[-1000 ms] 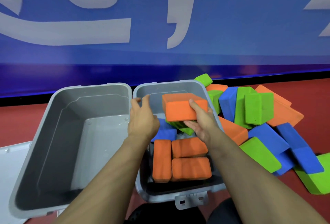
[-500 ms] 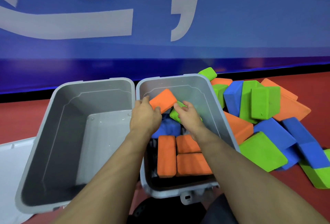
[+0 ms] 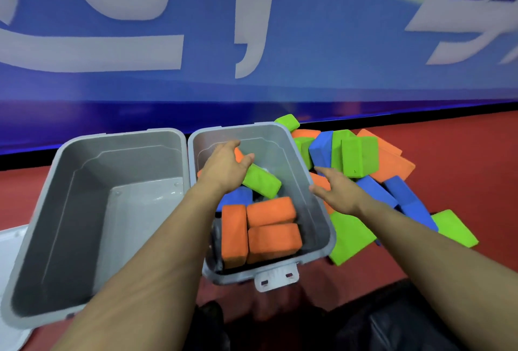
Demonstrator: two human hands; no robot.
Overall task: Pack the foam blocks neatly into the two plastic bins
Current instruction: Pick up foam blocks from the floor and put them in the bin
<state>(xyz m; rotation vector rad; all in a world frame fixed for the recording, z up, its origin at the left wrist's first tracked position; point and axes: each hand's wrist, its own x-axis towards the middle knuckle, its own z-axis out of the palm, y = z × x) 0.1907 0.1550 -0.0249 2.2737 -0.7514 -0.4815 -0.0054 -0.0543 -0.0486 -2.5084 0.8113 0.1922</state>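
Left bin [image 3: 84, 210] – grey, plain. Right bin [image 3: 316, 210] – grey, plain. Inside right bin: three orange blocks [image 3: 269, 227], green block [image 3: 262, 181], blue block [image 3: 236, 199]. Loose pile [image 3: 372, 171] – orange, green, blue blocks mixed. Floor [image 3: 462, 154] – red. Wall [image 3: 336, 42] – blue, pale grey-white lettering. Lid [image 3: 11, 252] – white.

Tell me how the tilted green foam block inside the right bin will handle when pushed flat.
The green block probably weighs little: it lies propped aslant on other blocks. Being boxy with rounded edges, it should tip flat rather than roll. Its matte surface looks unlikely to slip under the left hand, which rests on the blocks beside it.
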